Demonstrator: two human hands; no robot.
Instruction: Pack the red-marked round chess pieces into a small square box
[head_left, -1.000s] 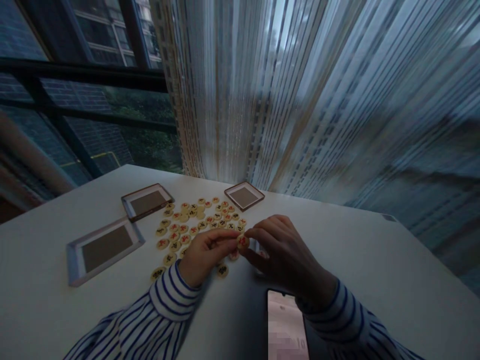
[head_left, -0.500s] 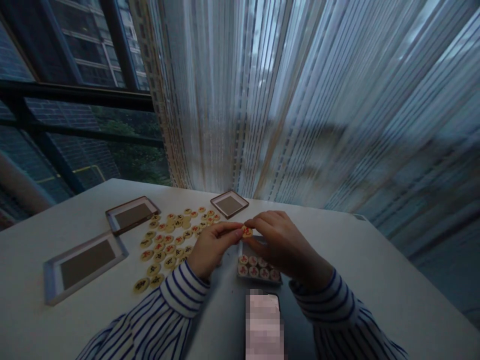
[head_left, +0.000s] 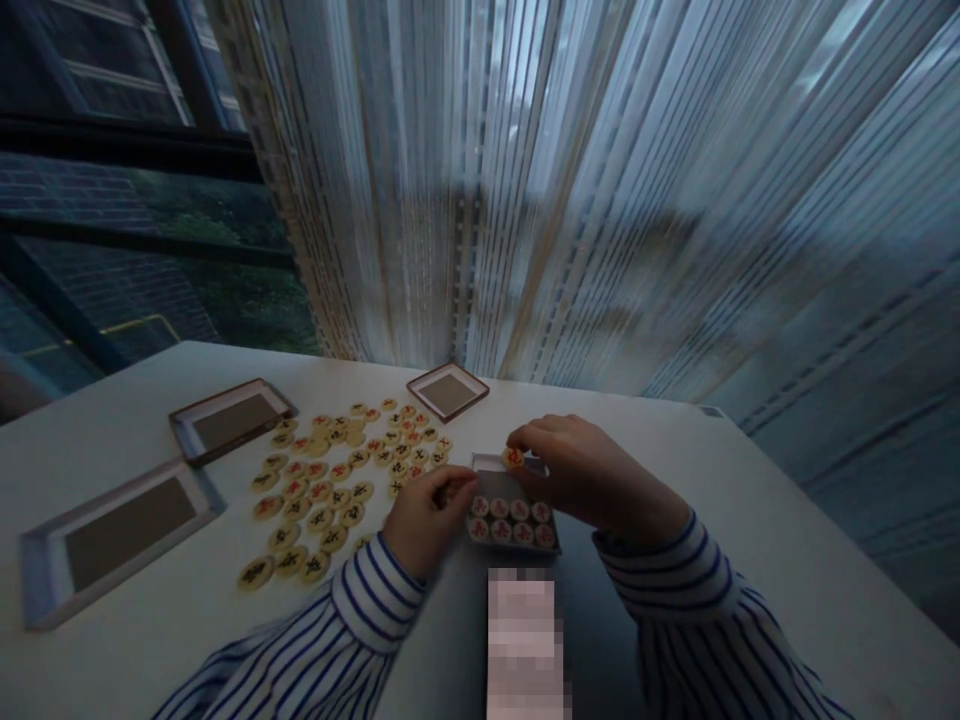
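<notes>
My right hand [head_left: 585, 470] pinches a round Chinese chess piece [head_left: 514, 457] with a red character, holding it above the far part of a small open box [head_left: 555, 548]. Two rows of red-marked pieces [head_left: 519, 510] lie in the near half of that box. Just left of the box is my left hand [head_left: 427, 515], its fingers curled in and thumb near the index finger, with no piece visible in it. Many loose pieces [head_left: 320, 520], some red and some black, are spread over the table to the left of my left hand.
A phone-like object [head_left: 523, 640], blurred out, lies below the box. Shallow box lids or trays stand at the far left [head_left: 232, 415], near left [head_left: 120, 540] and back middle [head_left: 448, 390]. A curtain [head_left: 420, 200] and window border the white table [head_left: 720, 480].
My hands have come apart: both were at the piece, and now only my right hand holds it. My left hand has drawn back and down. The view has shifted to the right.
</notes>
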